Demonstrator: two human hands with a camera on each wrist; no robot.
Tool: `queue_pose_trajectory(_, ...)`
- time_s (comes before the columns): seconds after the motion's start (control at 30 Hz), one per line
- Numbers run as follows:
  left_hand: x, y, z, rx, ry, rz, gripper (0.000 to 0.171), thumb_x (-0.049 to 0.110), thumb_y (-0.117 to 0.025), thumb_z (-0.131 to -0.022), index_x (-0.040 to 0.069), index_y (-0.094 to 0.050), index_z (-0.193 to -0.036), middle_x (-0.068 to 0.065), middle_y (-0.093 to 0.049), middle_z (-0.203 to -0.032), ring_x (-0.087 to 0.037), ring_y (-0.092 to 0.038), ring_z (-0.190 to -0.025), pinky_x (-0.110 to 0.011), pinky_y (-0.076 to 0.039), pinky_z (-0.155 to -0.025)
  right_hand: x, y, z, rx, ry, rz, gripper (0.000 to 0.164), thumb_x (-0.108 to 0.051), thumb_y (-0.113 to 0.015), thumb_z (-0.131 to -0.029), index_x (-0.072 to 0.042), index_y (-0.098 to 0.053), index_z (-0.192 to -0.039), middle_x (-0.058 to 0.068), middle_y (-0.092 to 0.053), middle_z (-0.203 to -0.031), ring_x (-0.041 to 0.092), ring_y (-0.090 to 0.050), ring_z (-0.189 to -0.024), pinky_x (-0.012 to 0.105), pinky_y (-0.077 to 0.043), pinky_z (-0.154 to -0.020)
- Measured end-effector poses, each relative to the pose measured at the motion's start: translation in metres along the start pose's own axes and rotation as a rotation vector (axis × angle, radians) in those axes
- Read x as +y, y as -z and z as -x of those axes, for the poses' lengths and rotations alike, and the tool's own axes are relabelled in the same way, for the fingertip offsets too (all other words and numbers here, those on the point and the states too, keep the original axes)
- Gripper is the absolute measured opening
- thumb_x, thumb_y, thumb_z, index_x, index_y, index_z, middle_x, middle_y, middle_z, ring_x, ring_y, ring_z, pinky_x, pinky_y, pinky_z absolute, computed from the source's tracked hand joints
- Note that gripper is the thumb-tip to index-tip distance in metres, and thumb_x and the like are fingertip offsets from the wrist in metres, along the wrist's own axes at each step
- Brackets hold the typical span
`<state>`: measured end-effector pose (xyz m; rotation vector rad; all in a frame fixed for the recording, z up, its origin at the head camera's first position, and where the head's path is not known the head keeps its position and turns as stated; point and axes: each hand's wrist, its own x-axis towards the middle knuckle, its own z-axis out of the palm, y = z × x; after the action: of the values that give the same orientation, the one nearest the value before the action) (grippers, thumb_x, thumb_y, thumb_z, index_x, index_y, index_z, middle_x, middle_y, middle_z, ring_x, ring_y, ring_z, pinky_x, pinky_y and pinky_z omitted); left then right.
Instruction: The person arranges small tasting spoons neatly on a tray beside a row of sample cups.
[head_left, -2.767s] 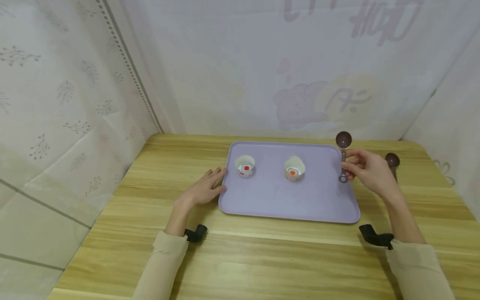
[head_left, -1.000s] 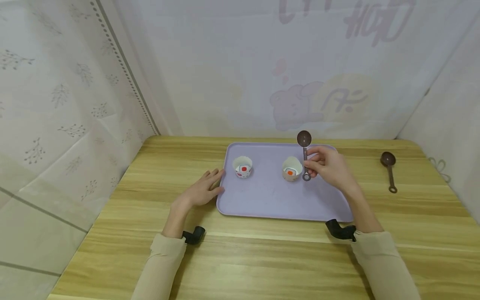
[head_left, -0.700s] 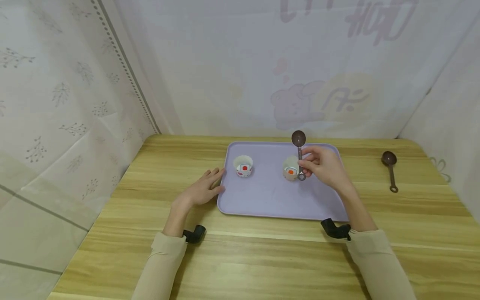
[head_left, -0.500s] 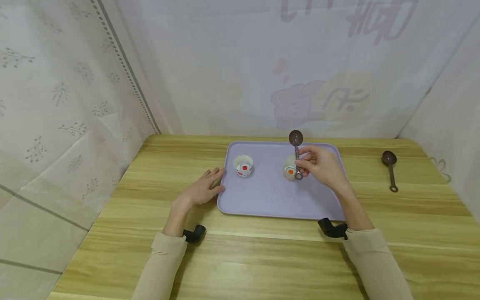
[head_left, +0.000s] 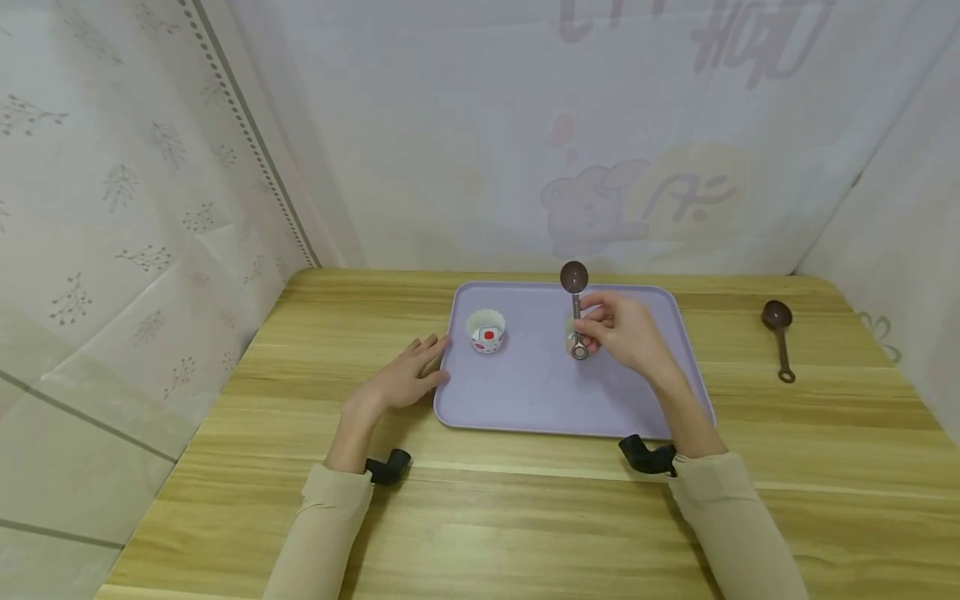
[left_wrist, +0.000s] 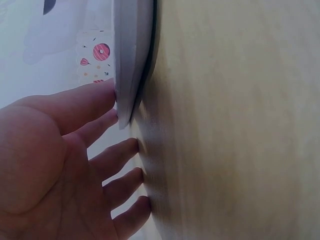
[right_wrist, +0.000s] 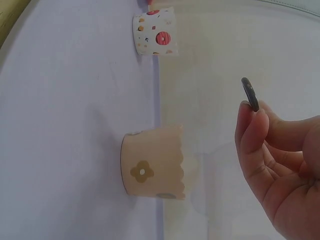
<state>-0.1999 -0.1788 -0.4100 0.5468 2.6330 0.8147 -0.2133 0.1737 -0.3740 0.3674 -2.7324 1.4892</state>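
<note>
My right hand (head_left: 621, 333) pinches the handle of a brown measuring spoon (head_left: 574, 277), bowl end pointing to the back. The hand hovers over the lilac tray (head_left: 517, 404), in front of a beige paper baking cup (right_wrist: 150, 162). In the head view that cup is mostly covered by the spoon and fingers; the right wrist view shows it apart from the hand. At the tray's left stands a white patterned baking cup (head_left: 486, 342) with a red-marked square inside. My left hand (head_left: 397, 382) touches the tray's left edge with loosely spread fingers, some on the table.
A second brown measuring spoon (head_left: 778, 317) lies on the wooden table (head_left: 525, 517), right of the tray. Black wrist pieces (head_left: 390, 467) sit on both forearms. A printed curtain (head_left: 420, 150) hangs behind the table's back edge.
My right hand has carried the measuring spoon leftward from the tray's right edge to the beige baking cup, still drifting left over the last half second. My left hand stays put.
</note>
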Motion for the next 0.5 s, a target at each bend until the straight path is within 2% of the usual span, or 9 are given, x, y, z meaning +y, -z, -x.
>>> queue_pose_trajectory(0.27, 0.001, 0.0, 0.0, -0.004, 0.005, 0.008, 0.063, 0.024, -0.052, -0.107, 0.004, -0.025, -0.16, -0.026, -0.015, -0.164, -0.049, -0.005, -0.15, -0.066, -0.011, -0.118, -0.006, -0.009, -0.002, -0.017, -0.024, -0.058, 0.028, -0.003, -0.071, -0.094, 0.008, -0.061, -0.118, 0.016, -0.071, -0.085, 0.018, -0.066, -0.061, 0.043, -0.061, -0.063)
queue_pose_trajectory(0.5, -0.001, 0.0, 0.0, -0.007, 0.005, 0.012, 0.063, 0.025, -0.052, -0.107, 0.005, -0.025, -0.16, -0.025, -0.014, -0.165, -0.049, -0.004, -0.151, -0.066, -0.01, -0.118, -0.011, -0.016, -0.003, -0.031, -0.056, -0.076, 0.03, -0.004, -0.071, -0.094, 0.008, -0.06, -0.119, 0.015, -0.071, -0.085, 0.017, -0.066, -0.062, 0.046, -0.061, -0.065)
